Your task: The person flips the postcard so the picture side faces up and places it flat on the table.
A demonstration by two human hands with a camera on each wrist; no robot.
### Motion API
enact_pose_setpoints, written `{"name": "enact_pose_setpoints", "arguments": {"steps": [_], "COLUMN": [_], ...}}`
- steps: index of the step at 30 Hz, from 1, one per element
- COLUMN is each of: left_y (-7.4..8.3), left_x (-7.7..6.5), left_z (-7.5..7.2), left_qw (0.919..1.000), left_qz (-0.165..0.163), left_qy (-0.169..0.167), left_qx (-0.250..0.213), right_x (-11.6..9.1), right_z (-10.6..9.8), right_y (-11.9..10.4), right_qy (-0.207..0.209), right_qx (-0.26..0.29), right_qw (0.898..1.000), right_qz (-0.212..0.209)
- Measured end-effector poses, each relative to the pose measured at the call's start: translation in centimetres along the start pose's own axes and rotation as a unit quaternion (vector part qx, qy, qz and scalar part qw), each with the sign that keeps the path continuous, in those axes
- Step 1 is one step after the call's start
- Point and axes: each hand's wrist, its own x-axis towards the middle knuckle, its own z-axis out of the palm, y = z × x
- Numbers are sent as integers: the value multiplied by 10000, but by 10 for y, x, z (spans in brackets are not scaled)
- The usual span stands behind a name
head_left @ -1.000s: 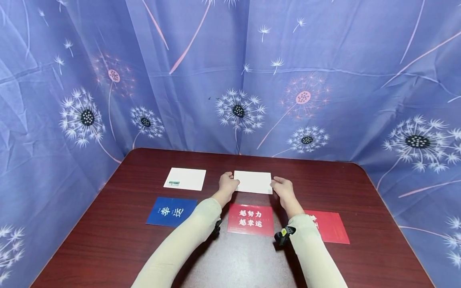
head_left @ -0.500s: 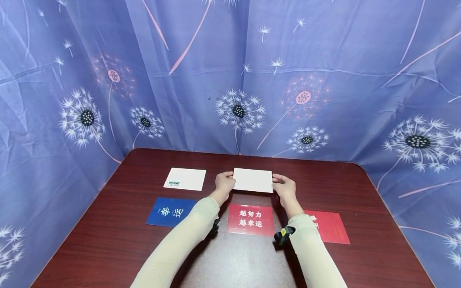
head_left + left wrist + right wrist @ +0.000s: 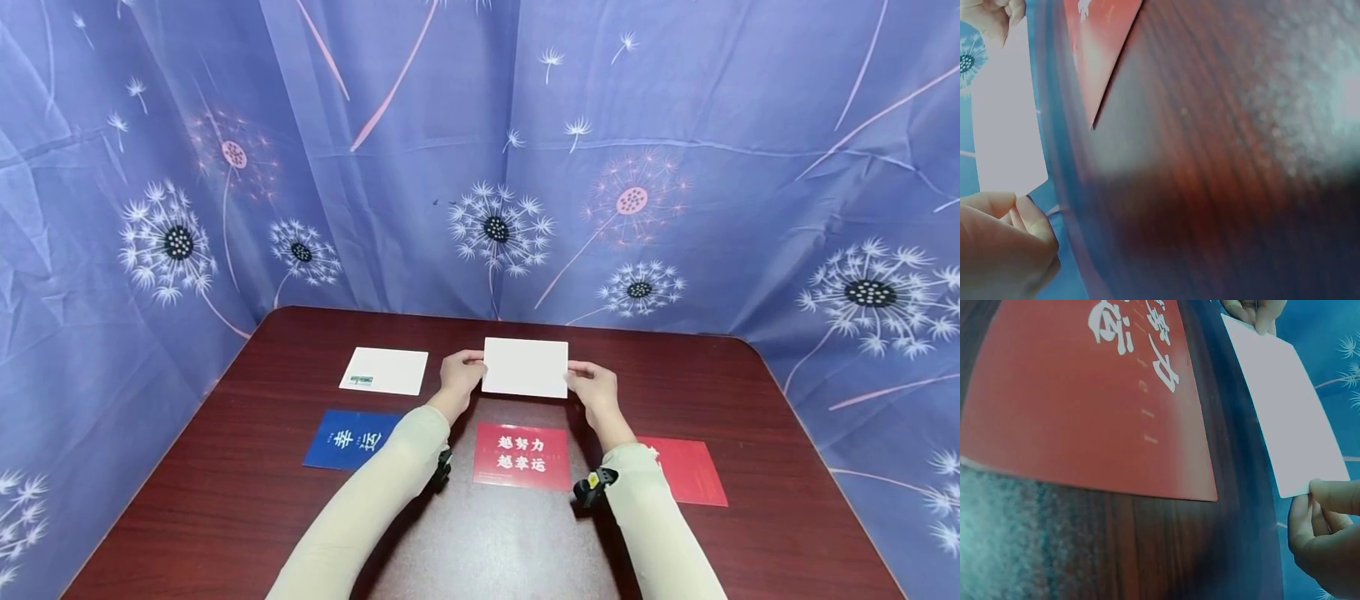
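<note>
A plain white card [image 3: 525, 367] is held by both hands, tilted up off the table near its far side. My left hand [image 3: 460, 379] pinches the card's left edge between thumb and fingers. At the opposite edge, my right hand [image 3: 595, 390] pinches it the same way. The left wrist view shows that thumb pressed on the blank face of the card [image 3: 1007, 119]. In the right wrist view the card [image 3: 1288, 406] stretches between the two hands. Below it on the table lies a red card with white characters [image 3: 522, 457].
A white card with a small green picture [image 3: 385, 370] lies at the back left. Nearer is a blue card with white characters [image 3: 351, 440], partly behind the left sleeve. Another red card [image 3: 690, 472] lies partly behind the right forearm. A patterned blue curtain [image 3: 420, 208] hangs behind the table [image 3: 202, 500].
Both hands have raised the white card from near the tabletop and tilted it more upright, so more of its face shows. The other cards lie where they were.
</note>
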Motion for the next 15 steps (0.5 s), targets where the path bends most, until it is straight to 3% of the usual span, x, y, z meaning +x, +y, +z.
{"name": "enact_pose_setpoints", "arguments": {"steps": [7, 15], "left_y": [1, 3], "left_x": [4, 5], "left_z": [-5, -7], "left_qw": [9976, 9935], "left_qz": [-80, 201], "left_qy": [-123, -222], "left_qx": [-676, -1101], "right_x": [2, 6], "right_z": [-1, -2], "right_y": [-3, -4], "right_qy": [8, 87], "right_qx": [222, 633], "right_qw": [9997, 9978], "right_qz": [-126, -171]}}
